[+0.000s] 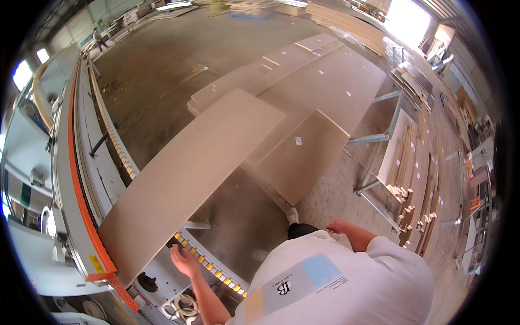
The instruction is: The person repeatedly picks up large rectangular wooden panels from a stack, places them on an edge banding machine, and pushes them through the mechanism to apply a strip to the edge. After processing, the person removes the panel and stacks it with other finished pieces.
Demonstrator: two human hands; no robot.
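A long brown board (189, 168) lies aslant, its near end on the edge-banding machine (78, 189) and its far end reaching over other boards. Close to the board's near right edge is my left hand (185, 261), open, its fingers apart and nothing held. Whether the fingertips touch the edge I cannot make out. My right hand (338, 226) hangs low at my right side, away from the boards. Its fingers look loosely bent, and I see nothing in them.
A roller rail with yellow blocks (208, 264) runs below the board. Beyond it lie a labelled brown panel (303, 157) and wide stacked sheets (330, 81). Metal racks (374, 138) with narrow strips (417, 179) stand to the right. A person (98, 39) is far off, upper left.
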